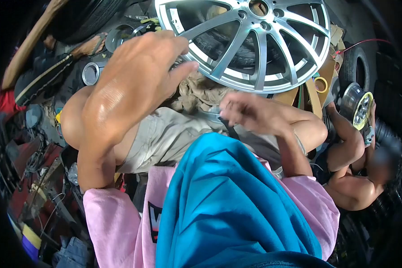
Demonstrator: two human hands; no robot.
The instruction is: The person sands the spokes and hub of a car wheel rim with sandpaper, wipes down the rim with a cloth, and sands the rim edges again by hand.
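Observation:
A silver multi-spoke alloy wheel rim (261,58) lies face up in front of my knees, its top cut off by the view. My left hand (136,78) is raised by the rim's near left edge, back of the hand toward me. Its thumb stands apart from the fingers, and I see nothing held between them. Whether the fingertips touch the rim cannot be made out. My right hand (254,114) is below the rim, over my lap, fingers bent and blurred by motion. Crumpled brown cloth (194,91) lies between my legs under the rim.
At right, another person (350,152) crouches with a hand at a smaller wheel rim (359,107). A tape roll (320,85) and tyre (356,67) are nearby. A metal can (92,73) and another person's foot (91,44) are at left. Tools and scraps clutter the lower left.

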